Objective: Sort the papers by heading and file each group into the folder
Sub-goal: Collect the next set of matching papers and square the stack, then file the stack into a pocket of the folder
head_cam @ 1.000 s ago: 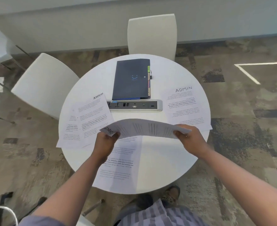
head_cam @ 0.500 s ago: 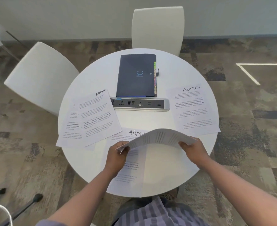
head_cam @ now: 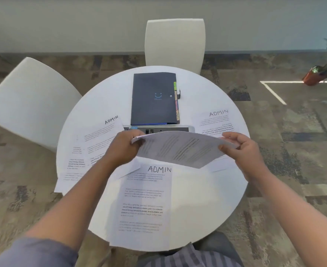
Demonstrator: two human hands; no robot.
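I hold a bowed sheet of paper [head_cam: 180, 149] above the middle of the round white table [head_cam: 207, 199]. My left hand [head_cam: 121, 149] grips its left edge and my right hand [head_cam: 241, 151] pinches its right edge. Under it lies a sheet headed ADMIN [head_cam: 145, 205], reaching over the table's near edge. Another ADMIN sheet [head_cam: 99, 137] lies at the left on top of a further page [head_cam: 70, 174]. A third ADMIN sheet [head_cam: 216, 120] lies at the right. The dark folder [head_cam: 153, 99] with coloured tabs sits shut at the far side.
A power and socket strip [head_cam: 170, 129] is set in the table just before the folder. Two white chairs stand around the table, one at the far side [head_cam: 175, 42] and one at the left [head_cam: 30, 101]. A potted plant [head_cam: 318, 74] stands on the carpet at far right.
The held sheet has risen and moved away from me, toward the socket strip. The ADMIN sheet beneath it is now fully uncovered. The view has moved closer.
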